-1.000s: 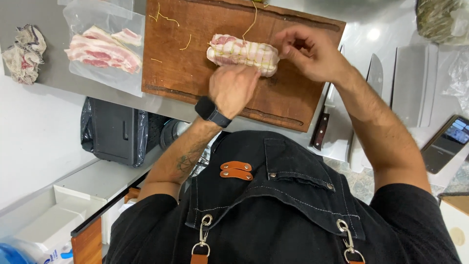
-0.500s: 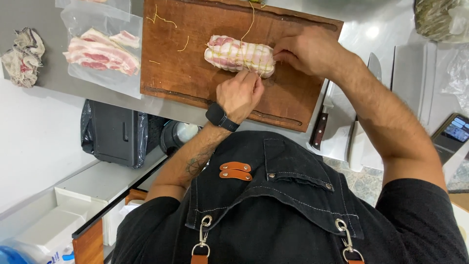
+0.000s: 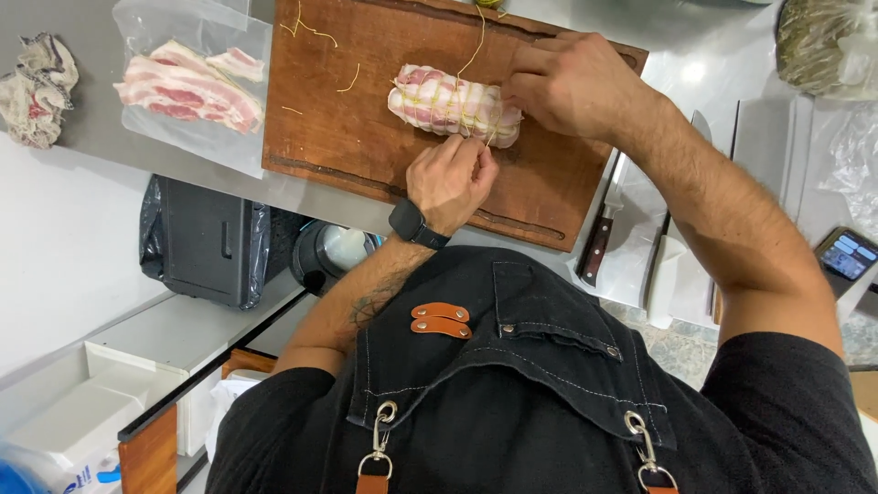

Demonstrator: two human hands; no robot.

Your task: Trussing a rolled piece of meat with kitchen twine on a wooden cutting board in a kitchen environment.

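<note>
**Hands at the tied meat roll on the board**

Steel counter point(image 3: 101, 137) ran under everything, and on it sat a brown wooden cutting board point(image 3: 357, 137) with a groove near its edge. On the board lay the meat roll point(image 3: 453, 102), a short pink-and-white log wrapped in fatty strips and bound crosswise by several loops of pale twine point(image 3: 476, 50), one strand trailing off past the far edge of the board.

The left hand point(image 3: 450, 178), a dark watch on its wrist, was closed in a pinch just at the near side of the roll, where the twine crossed. The right hand point(image 3: 572, 82) curled against the roll's end beside it, fingers bent; whether it gripped twine or only pressed the meat I could not tell.

Out beyond the left hand, an open clear plastic bag point(image 3: 187, 137) held streaky raw bacon slices point(image 3: 187, 87). Farther that way lay a crumpled cloth point(image 3: 37, 91). Past the right forearm, dark-handled knives point(image 3: 604, 229) rested on the counter, and a second clear bag point(image 3: 823, 41) held something greenish.
</note>
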